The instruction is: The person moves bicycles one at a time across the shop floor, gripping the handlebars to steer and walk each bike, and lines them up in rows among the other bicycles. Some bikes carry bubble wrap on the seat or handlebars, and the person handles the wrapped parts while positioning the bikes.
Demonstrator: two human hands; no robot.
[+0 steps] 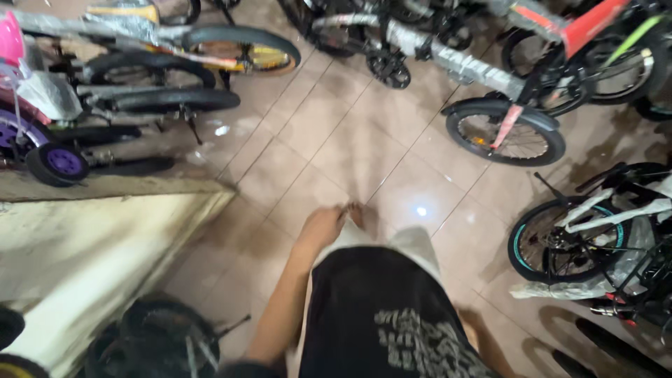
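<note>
My left hand (322,227) hangs at my side over the tan tiled floor (350,133). It is blurred, its fingers look loosely curled, and I see nothing in it. Just beyond it my bare foot (355,213) shows past light trousers (413,245) and a black printed shirt (378,315). Only a strip of my right arm (481,339) shows behind the shirt; the right hand is out of view. Nearest my left hand is a beige raised platform (91,245) to the left.
Bicycles ring the floor: wrapped frames and black tyres at top left (175,77), a child's bike with a purple wheel (59,162), a red-forked bike (505,133) at upper right, a teal-rimmed bike (567,241) at right. Loose wheels (164,336) lie at bottom left.
</note>
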